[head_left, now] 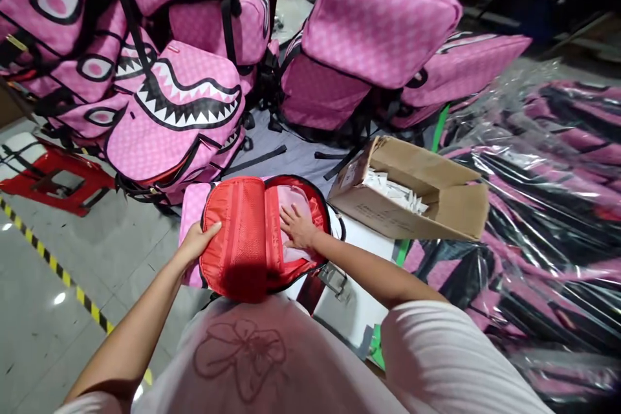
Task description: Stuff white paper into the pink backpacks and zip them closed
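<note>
An unzipped backpack lies spread in front of me, its red lining and mesh pocket facing up. My left hand grips the edge of its opened flap, thumb on the red lining. Inside the other half, my right hand rests flat with fingers spread on a pale, thin sheet of packing material. A pink outer panel shows beyond the flap on the left. What lies beneath the pale sheet is hidden.
An open cardboard box with small white packets stands to the right. Pink backpacks with shark-mouth prints are heaped behind. Plastic-wrapped bags fill the right side. A red stool stands on the left floor near striped tape.
</note>
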A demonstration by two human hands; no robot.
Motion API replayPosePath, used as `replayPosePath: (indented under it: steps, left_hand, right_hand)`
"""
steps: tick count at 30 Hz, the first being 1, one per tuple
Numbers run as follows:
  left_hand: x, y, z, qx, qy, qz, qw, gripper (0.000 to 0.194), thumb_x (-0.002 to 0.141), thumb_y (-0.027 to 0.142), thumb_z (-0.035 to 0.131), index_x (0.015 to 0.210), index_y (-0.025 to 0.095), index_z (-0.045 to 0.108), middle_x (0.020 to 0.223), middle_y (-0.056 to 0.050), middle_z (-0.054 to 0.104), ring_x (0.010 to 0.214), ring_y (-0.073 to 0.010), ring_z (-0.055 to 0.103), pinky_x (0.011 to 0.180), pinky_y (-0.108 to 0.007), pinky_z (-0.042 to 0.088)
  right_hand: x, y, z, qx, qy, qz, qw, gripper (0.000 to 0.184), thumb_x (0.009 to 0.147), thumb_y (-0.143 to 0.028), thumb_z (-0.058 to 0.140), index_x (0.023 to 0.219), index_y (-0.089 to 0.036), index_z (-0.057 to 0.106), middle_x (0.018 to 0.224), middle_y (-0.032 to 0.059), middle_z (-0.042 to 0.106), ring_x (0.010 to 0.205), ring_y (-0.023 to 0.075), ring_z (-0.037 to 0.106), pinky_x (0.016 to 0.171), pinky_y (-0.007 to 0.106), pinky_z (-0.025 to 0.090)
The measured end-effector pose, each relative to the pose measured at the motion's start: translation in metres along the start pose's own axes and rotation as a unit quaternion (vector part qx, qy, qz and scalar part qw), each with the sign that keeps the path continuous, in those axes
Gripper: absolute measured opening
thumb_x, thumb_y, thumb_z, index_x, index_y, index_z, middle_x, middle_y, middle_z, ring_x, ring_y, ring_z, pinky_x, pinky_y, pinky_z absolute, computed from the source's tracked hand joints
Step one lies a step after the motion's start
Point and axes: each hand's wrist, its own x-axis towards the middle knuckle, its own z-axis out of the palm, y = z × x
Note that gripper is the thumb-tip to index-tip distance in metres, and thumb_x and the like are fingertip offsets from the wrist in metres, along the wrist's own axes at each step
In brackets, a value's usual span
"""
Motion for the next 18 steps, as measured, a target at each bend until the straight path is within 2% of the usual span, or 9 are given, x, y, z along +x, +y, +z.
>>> replayPosePath:
  steps: [6, 9, 12, 16, 18]
  left_hand:
    - [0.001, -0.003, -0.002, -0.002, -0.008, 0.026, 1.000, 0.081, 0.061, 0.075, 0.072, 0.107, 0.008, 0.069, 0.112, -0.017, 0.073, 0.109, -0.0343, 0.068, 0.098, -0.047, 0.053]
    - [0.001, -0.003, -0.002, 0.008, -0.010, 0.031, 0.999, 0.084, 0.062, 0.077, 0.071, 0.110, 0.008, 0.068, 0.116, -0.017, 0.072, 0.110, -0.0343, 0.067, 0.099, -0.046, 0.053]
    - [0.002, -0.004, -0.003, 0.023, -0.016, 0.034, 0.999, 0.084, 0.065, 0.078, 0.067, 0.113, 0.008, 0.068, 0.116, -0.017, 0.072, 0.110, -0.0333, 0.067, 0.096, -0.045, 0.054]
    - [0.004, -0.005, -0.004, 0.068, -0.010, 0.052, 0.996, 0.078, 0.072, 0.074, 0.062, 0.113, 0.009, 0.068, 0.119, -0.018, 0.071, 0.108, -0.0332, 0.068, 0.094, -0.045, 0.055]
    - [0.002, -0.004, -0.005, 0.099, 0.013, 0.061, 0.993, 0.075, 0.075, 0.067, 0.064, 0.120, 0.007, 0.065, 0.124, -0.021, 0.067, 0.114, -0.0370, 0.064, 0.100, -0.051, 0.049]
  right_hand:
    - [0.001, 0.003, 0.012, -0.029, 0.016, 0.000, 0.999, 0.089, 0.081, -0.070, 0.060, 0.147, -0.012, 0.044, 0.160, 0.0249, 0.023, 0.148, 0.0434, 0.015, 0.117, 0.065, 0.002]
    - [0.003, -0.004, 0.016, -0.034, -0.005, -0.013, 0.999, 0.092, 0.075, -0.071, 0.065, 0.144, -0.011, 0.049, 0.159, 0.0257, 0.024, 0.148, 0.0444, 0.013, 0.117, 0.067, 0.002]
    - [0.004, -0.016, 0.019, -0.049, -0.030, 0.002, 0.998, 0.088, 0.076, -0.068, 0.065, 0.139, -0.008, 0.054, 0.156, 0.0271, 0.030, 0.149, 0.0450, 0.009, 0.116, 0.067, 0.002]
    - [0.002, -0.026, 0.018, -0.036, -0.018, 0.014, 0.999, 0.091, 0.078, -0.070, 0.060, 0.140, -0.004, 0.052, 0.154, 0.0286, 0.034, 0.149, 0.0453, 0.010, 0.117, 0.067, 0.003]
    - [0.002, -0.029, 0.015, -0.029, -0.016, 0.014, 0.999, 0.091, 0.076, -0.070, 0.062, 0.140, -0.005, 0.052, 0.154, 0.0278, 0.033, 0.148, 0.0456, 0.013, 0.118, 0.066, 0.005]
